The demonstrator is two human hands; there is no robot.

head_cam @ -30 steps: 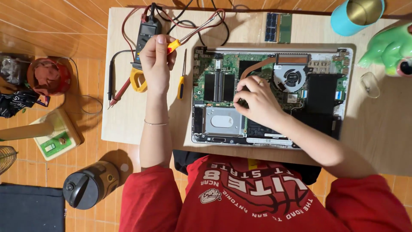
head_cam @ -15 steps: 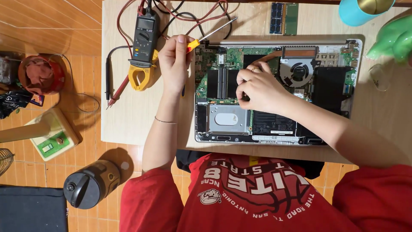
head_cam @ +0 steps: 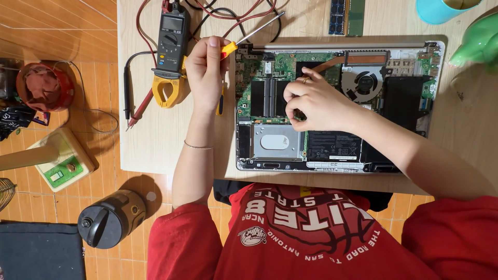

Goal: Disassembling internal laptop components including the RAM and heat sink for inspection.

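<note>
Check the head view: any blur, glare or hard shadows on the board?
Head view: sharp overall, no motion blur on the left hand or right hand; even light on the opened laptop, no glare; soft shadows fall on the table beside the left forearm; edges slightly bowed by the wide lens.

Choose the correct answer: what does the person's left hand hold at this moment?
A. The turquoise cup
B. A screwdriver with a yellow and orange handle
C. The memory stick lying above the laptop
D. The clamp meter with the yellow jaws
B: the left hand is closed around the screwdriver, whose metal shaft points up and to the right above the opened laptop, while the clamp meter lies untouched on the table beside it.
</note>
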